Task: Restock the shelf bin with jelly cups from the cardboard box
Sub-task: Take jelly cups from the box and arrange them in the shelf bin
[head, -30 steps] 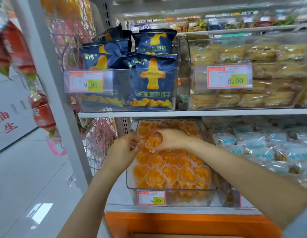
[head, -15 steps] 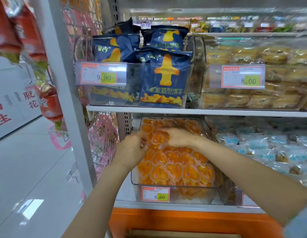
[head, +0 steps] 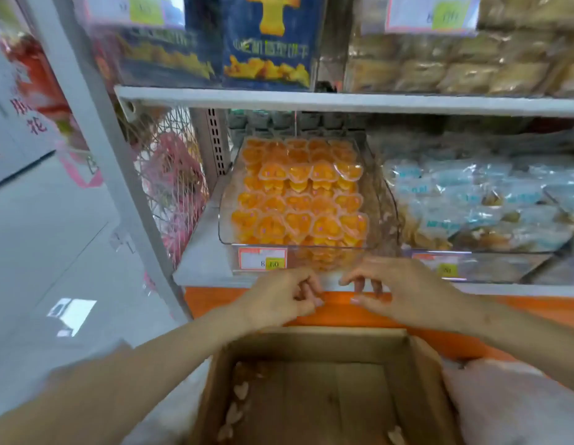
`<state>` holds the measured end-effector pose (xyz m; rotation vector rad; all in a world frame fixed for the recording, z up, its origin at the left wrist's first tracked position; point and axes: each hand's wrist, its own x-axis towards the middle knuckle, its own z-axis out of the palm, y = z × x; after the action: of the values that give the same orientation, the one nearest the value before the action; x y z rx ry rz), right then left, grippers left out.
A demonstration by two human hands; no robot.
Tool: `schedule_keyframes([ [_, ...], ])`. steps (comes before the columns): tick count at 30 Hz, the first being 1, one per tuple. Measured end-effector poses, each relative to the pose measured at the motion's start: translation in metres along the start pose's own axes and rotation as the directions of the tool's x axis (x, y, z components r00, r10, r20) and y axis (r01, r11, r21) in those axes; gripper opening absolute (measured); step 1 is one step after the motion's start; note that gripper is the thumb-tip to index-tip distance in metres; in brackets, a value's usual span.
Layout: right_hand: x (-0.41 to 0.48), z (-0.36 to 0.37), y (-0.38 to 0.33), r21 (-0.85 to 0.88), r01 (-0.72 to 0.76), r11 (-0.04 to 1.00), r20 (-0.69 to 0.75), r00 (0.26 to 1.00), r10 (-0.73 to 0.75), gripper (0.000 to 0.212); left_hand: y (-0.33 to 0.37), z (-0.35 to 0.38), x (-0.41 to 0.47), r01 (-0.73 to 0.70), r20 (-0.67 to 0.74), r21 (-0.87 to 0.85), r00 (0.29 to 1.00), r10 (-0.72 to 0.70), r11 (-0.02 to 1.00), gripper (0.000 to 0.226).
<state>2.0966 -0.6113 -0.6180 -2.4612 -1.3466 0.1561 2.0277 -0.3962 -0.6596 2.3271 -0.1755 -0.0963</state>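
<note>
Both hands have come out of the bin point(head: 224, 226) and now hang over the cardboard box point(head: 327, 396), just in front of the shelf point(head: 208, 268). The left hand point(head: 284, 298) and right hand point(head: 403, 292) each show a loose, half-curled grip holding nothing. Jelly cups point(head: 298, 200) fill the bin in rows. Only a few pale pieces, perhaps cups, lie in the box, so restocking looks nearly done.

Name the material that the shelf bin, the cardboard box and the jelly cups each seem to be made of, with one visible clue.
Shelf bin: clear, glossy hard plastic; contents show through its walls.
Cardboard box: matte brown paperboard, no sheen.
Jelly cups: seemingly thin clear plastic with shiny film lids over orange jelly.
</note>
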Motion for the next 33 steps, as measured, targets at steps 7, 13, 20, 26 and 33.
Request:
schedule_keyframes([
  [7, -0.014, 0.143, 0.036, -0.056, -0.111, 0.992, 0.628, 0.769, 0.121, 0.047, -0.115, 0.082, -0.017, 0.199, 0.380, 0.449, 0.840, -0.387, 0.871, 0.038],
  [13, -0.045, 0.265, 0.058, 0.004, -0.361, 0.932, 0.765, 0.602, 0.230, 0.064, -0.178, 0.130, -0.030, 0.249, 0.364, 0.682, 0.700, -0.615, 0.688, 0.069],
  [20, -0.058, 0.332, 0.051, 0.126, -0.356, 0.926, 0.846, 0.526, 0.087, 0.067, -0.233, 0.174, -0.030, 0.199, 0.362, 0.759, 0.661, -0.657, 0.619, 0.073],
  [26, -0.068, 0.363, 0.037, 0.081, -0.293, 0.953, 0.871, 0.486, 0.075, 0.057, -0.265, 0.193, -0.029, 0.231, 0.362, 0.706, 0.695, -0.622, 0.670, 0.076],
  [33, -0.067, 0.367, 0.039, 0.102, -0.362, 0.927, 0.854, 0.510, 0.105, 0.058, -0.272, 0.193, -0.025, 0.424, 0.293, 0.480, 0.747, -0.596, 0.768, 0.048],
])
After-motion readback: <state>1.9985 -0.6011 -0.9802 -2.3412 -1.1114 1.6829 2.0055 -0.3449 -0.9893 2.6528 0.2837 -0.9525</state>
